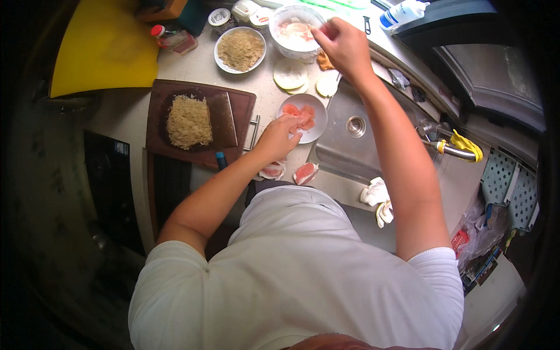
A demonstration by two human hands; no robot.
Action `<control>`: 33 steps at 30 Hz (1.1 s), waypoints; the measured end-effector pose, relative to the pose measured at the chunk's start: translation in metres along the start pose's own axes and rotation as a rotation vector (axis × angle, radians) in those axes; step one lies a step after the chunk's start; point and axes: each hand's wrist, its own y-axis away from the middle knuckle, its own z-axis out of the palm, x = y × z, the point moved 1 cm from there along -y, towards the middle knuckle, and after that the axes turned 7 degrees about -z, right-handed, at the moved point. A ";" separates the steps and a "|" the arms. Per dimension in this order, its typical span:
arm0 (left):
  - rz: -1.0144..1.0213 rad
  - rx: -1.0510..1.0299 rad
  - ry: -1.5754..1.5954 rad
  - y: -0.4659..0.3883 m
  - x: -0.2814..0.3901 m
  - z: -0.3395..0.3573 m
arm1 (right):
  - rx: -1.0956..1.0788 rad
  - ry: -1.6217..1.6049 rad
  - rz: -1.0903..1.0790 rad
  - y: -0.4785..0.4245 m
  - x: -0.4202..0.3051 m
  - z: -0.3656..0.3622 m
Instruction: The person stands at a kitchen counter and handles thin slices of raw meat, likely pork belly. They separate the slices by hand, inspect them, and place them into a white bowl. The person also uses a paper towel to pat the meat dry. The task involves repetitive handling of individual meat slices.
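My left hand (280, 138) reaches over a white plate (320, 127) with pink-red grapefruit pulp (306, 116), its fingertips at the pulp; whether they grip a piece is unclear. At the upper right, my right hand (343, 43) is raised at the right rim of a bowl (297, 52) with pale peel or membrane scraps (297, 30). Its fingers are bent together, and I cannot tell if something is between them. Partly peeled grapefruit pieces (306, 173) lie at the counter's front edge, one (273, 169) just below my left wrist. Cut pale rind slices (290, 74) sit between plate and bowl.
On the left, a brown cutting board (157, 144) bears chopped pale food (189, 122) and a cleaver (224, 120). A white bowl of similar food (240, 49) stands behind. The steel sink (341, 151) is at right, with a faucet (457, 149) and crumpled white scraps (375, 192) near its front.
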 end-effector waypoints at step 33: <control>-0.064 -0.302 -0.671 0.053 -0.026 0.135 | -0.185 -0.248 0.769 0.433 0.018 -0.015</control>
